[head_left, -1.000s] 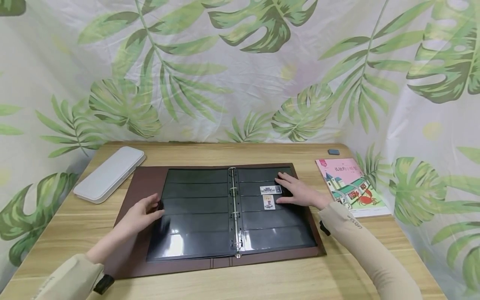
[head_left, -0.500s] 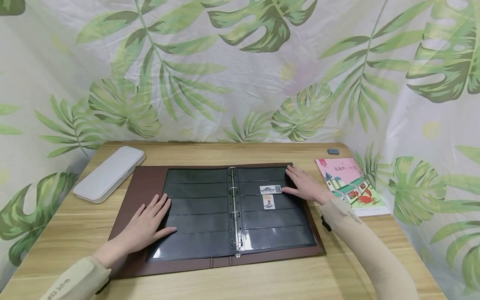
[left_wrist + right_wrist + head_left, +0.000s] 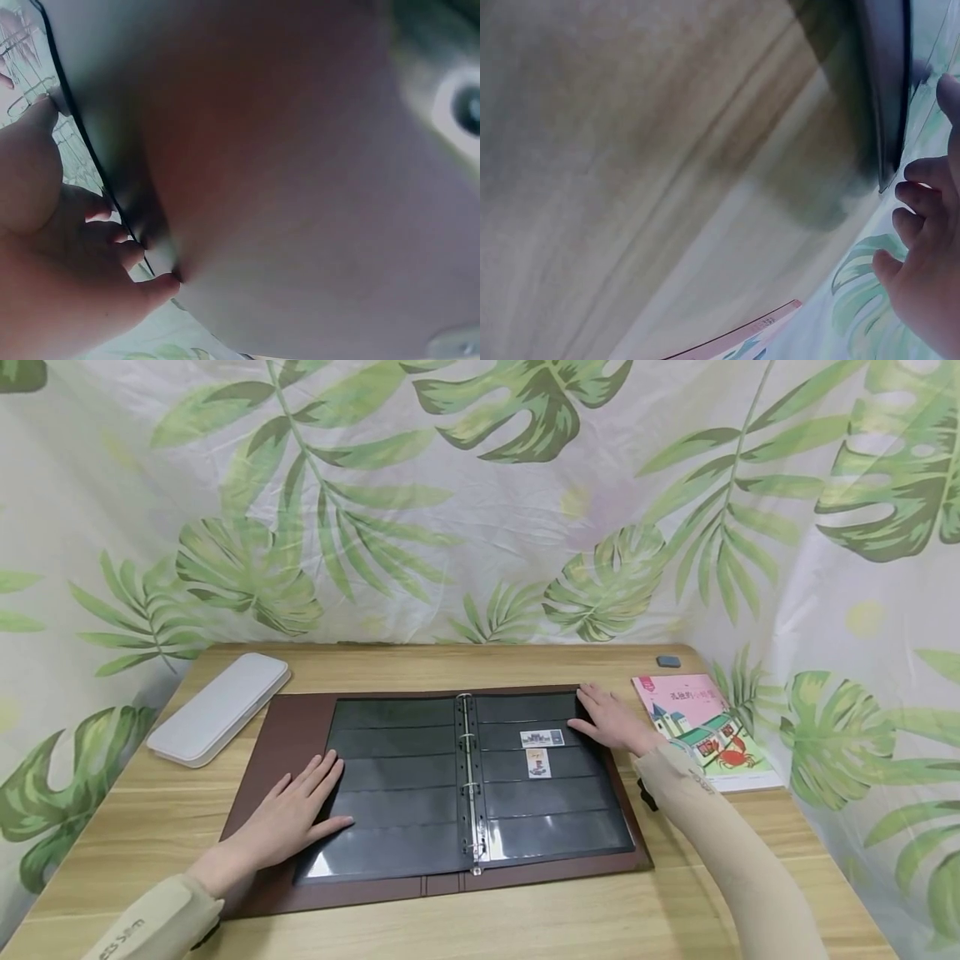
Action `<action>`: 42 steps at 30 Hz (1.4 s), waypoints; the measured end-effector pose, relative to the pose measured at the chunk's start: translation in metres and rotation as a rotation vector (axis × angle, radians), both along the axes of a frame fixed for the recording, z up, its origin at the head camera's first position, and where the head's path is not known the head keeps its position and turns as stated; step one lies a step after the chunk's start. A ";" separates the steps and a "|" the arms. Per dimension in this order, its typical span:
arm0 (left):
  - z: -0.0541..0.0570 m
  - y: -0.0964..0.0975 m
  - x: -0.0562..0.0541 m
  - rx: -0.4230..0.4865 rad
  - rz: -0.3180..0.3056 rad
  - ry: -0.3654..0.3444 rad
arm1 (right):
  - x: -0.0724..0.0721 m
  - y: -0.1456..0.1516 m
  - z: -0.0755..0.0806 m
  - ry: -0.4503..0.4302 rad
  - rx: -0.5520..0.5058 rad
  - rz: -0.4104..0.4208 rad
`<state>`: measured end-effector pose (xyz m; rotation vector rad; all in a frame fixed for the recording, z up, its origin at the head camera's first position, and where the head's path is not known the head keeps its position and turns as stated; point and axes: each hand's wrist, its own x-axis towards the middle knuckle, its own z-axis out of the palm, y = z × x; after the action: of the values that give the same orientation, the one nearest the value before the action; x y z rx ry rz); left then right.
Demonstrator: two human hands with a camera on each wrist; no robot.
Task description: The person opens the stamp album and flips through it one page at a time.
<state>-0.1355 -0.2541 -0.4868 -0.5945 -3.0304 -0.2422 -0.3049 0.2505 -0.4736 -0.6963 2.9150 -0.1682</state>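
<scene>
A brown ring-binder stamp album (image 3: pixel 288 727) lies spread on the wooden table, with black pocket pages (image 3: pixel 405 810) on both sides of its metal rings (image 3: pixel 470 789). Two stamps show on the right page: a wide bluish stamp (image 3: pixel 542 738) above a small upright stamp (image 3: pixel 537 763). My left hand (image 3: pixel 288 818) rests with fingers extended over the left cover and the left page's outer edge. At the upper right corner, my right hand (image 3: pixel 611 718) touches the album's edge, its fingers spread. Both wrist views show fingers (image 3: pixel 157 289) (image 3: pixel 922 199) along the album's borders, holding nothing.
A white case (image 3: pixel 219 708) stands at the table's back left. On the right lies a pink picture book (image 3: pixel 708 727) with a crab on its cover, and a small blue eraser (image 3: pixel 667 662) is behind it. A leaf-patterned cloth (image 3: pixel 480 527) hangs behind the table.
My left hand has straightened its fingers and settled flat on the left side of the album. My right hand has slid from beside the stamps out to the upper right corner.
</scene>
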 end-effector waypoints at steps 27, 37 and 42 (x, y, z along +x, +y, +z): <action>-0.007 0.001 0.001 0.014 0.003 0.008 | 0.002 -0.018 -0.004 0.041 -0.195 -0.030; -0.019 -0.004 -0.002 0.073 -0.026 0.062 | -0.012 -0.015 -0.002 -0.089 -0.383 -0.163; -0.013 -0.001 -0.001 0.070 -0.019 0.061 | -0.017 -0.015 -0.002 -0.192 -0.512 -0.262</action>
<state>-0.1364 -0.2556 -0.5000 -0.6143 -2.9453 -0.3228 -0.3215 0.2359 -0.4752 -0.3211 2.7718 -0.9752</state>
